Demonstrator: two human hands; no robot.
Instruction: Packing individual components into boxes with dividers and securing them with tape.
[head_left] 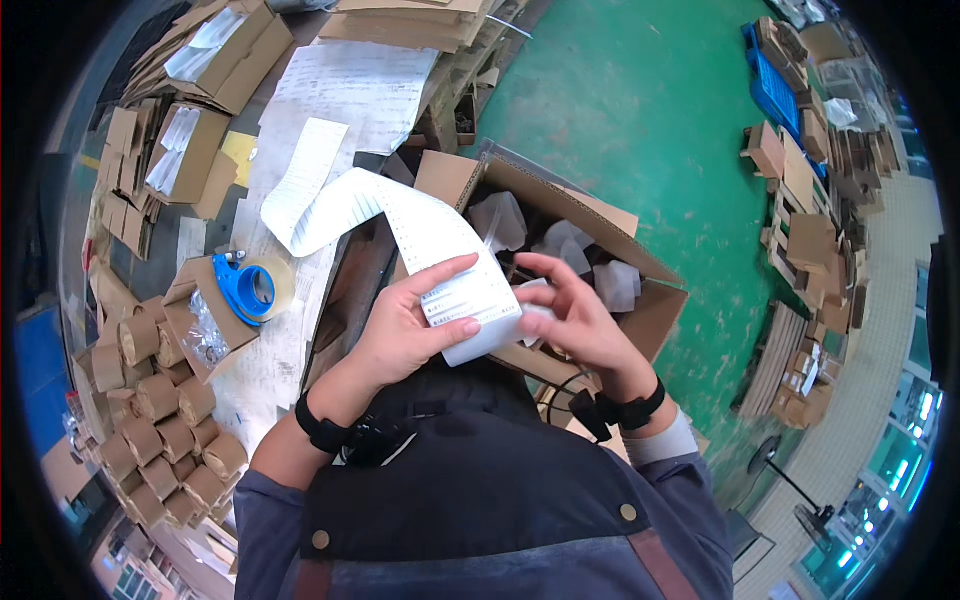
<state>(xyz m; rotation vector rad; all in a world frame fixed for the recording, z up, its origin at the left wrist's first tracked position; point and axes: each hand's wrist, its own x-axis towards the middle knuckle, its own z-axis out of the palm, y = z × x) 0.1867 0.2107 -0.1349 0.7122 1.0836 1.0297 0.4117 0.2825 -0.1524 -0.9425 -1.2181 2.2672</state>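
A long white strip of printed labels (440,228) runs in a loop from the table on the left to my hands. My left hand (400,315) pinches its near end, thumb on top and fingers along the far edge. Beyond the left thumb the end curls downward. At the strip's right edge is my right hand (595,330), its fingers curled around a small white piece that I cannot make out. Just beyond both hands stands an open cardboard box (655,315) holding several white-wrapped items (618,286).
On the table (265,385) to the left lie a blue tape dispenser (243,287), a small carton with clear plastic (205,325) and written sheets (350,90). Brown cardboard rolls (175,440) are stacked nearer. Cartons and a blue crate (772,95) line the far right.
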